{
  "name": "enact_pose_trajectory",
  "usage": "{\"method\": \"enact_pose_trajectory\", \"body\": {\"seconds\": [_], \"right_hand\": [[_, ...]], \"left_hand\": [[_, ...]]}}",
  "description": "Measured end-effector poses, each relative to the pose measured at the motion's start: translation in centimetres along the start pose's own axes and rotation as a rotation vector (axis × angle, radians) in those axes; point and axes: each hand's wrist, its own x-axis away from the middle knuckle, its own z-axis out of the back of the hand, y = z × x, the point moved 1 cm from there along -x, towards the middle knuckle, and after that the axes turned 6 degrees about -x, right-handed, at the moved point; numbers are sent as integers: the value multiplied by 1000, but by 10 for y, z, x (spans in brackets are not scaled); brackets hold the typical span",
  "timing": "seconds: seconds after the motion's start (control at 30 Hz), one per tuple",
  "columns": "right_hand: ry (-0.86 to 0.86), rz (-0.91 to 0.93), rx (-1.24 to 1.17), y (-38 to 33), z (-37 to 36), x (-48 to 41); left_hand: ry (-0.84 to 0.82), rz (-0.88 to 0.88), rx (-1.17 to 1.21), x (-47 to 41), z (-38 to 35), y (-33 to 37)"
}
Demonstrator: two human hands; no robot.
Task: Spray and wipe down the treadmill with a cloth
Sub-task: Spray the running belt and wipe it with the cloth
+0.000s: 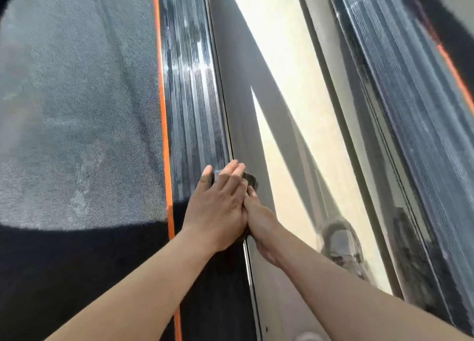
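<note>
Here the left hand lies flat, pressing the cloth onto the ribbed side rail, which runs lengthwise straight ahead of it; the right hand touches alongside, its grip hidden.

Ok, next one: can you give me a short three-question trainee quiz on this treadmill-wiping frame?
1. True or false: the left hand lies flat, fingers straight, on top of the dark grey cloth.
2. The cloth is being pressed onto: A) a console screen, B) the ribbed black side rail, C) a handlebar.
3. Fill in: the thin stripe running along the rail's inner edge is ___ in colour.

Key: 1 true; 2 B; 3 orange.
</note>
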Motion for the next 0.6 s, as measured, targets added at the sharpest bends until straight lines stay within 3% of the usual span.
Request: {"method": "enact_pose_trajectory", "body": {"seconds": [0.1,0.23,0.37,0.6], "right_hand": [[16,-5,-2,-33,-7,-29],[11,53,246,-92,-18,-83],[-65,47,223,-139,-29,-131],[-65,92,251,-212,-51,-192]], "left_hand": [[59,45,55,-34,10,-24],[71,148,95,-93,17,-64],[153,224,126,-141,30,-99],[130,279,162,-215,45,-147]]}}
